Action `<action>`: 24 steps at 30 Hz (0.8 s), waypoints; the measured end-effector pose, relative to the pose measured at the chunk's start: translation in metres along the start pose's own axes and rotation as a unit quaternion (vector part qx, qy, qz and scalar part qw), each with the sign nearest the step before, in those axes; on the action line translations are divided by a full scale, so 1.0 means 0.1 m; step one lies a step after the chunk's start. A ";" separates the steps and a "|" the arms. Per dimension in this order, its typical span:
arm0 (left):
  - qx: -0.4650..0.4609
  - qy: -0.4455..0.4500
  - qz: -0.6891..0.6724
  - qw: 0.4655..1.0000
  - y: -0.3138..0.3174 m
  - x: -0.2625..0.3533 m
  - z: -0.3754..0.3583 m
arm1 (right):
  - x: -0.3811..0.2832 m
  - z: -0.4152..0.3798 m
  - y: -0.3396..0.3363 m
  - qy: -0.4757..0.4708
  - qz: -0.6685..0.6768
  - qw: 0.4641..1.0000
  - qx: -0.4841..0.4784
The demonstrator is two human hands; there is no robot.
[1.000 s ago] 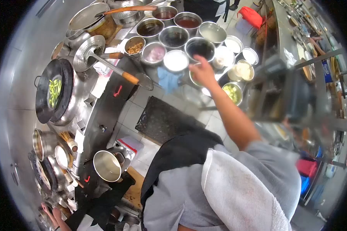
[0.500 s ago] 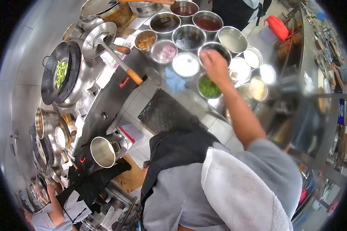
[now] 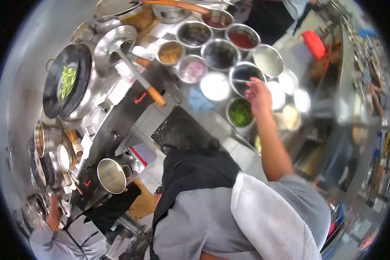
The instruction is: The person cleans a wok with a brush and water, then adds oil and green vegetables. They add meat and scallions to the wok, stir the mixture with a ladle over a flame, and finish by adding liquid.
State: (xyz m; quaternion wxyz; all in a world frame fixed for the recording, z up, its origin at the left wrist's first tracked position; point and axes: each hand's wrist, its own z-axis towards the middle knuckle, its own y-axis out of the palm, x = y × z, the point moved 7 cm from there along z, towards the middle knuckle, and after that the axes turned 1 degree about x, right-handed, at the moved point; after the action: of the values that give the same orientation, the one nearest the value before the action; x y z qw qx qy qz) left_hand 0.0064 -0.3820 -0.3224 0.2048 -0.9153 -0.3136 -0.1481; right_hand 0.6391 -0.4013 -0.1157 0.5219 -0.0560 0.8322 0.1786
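**Bowl of greens under the reaching hand**

The bowl of greens (image 3: 240, 113) sat on the steel counter (image 3: 190, 93), on the near edge of a big bunch of round metal bowls. The right hand (image 3: 258, 94) hung just above it and to its right, between it and a dark bowl (image 3: 242, 73) farther away. The fingers looked loosely curled, but the picture was too blurry to tell if they pinched anything. The left hand was not in view.

Going from big to small: the black wok (image 3: 65, 84) with green strips stood far left on the stove. A round strainer (image 3: 115, 41) with a long wooden handle lay beside it. A steel pot (image 3: 111, 175) stood near left. A white bowl (image 3: 215, 86) sat just left of the dark one.

To do this well, I think the hand should drop straight down, because the bowls stood rim to rim and a sideways bump could tip one. A small, gentle pinch would be best.
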 end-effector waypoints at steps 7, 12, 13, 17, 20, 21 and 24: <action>0.180 -0.001 -0.025 0.983 -0.63 0.33 -0.02 | -0.84 -0.16 0.73 -0.204 -0.045 0.978 0.021; 0.134 -0.022 -0.151 0.979 -0.95 0.04 0.68 | -1.32 -0.61 2.71 -0.343 -0.051 0.934 -0.082; 0.116 -0.028 -0.163 0.979 -1.01 0.07 0.74 | -1.35 -0.82 3.24 -0.358 -0.092 0.923 -0.104; 0.124 -0.028 -0.128 0.984 -1.21 0.03 0.79 | -1.02 -1.57 5.17 -0.527 -0.246 0.780 -0.230; 0.097 -0.021 -0.175 0.980 -1.20 -0.22 0.90 | -0.87 -1.97 5.69 -0.602 -0.254 0.718 -0.242; 0.063 -0.027 -0.211 0.975 -1.14 -0.31 0.93 | -0.84 -2.01 5.79 -0.595 -0.245 0.725 -0.246; 0.077 -0.071 -0.268 0.958 -1.06 -0.51 0.84 | -0.75 -1.93 5.66 -0.516 -0.218 0.782 -0.273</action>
State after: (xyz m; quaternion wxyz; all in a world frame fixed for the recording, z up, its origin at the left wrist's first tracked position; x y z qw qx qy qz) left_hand -0.0876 -0.2929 -0.3866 0.2049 -0.7871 -0.5719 -0.1071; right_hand 0.3504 0.0496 0.1618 0.8613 -0.2752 0.3209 0.2818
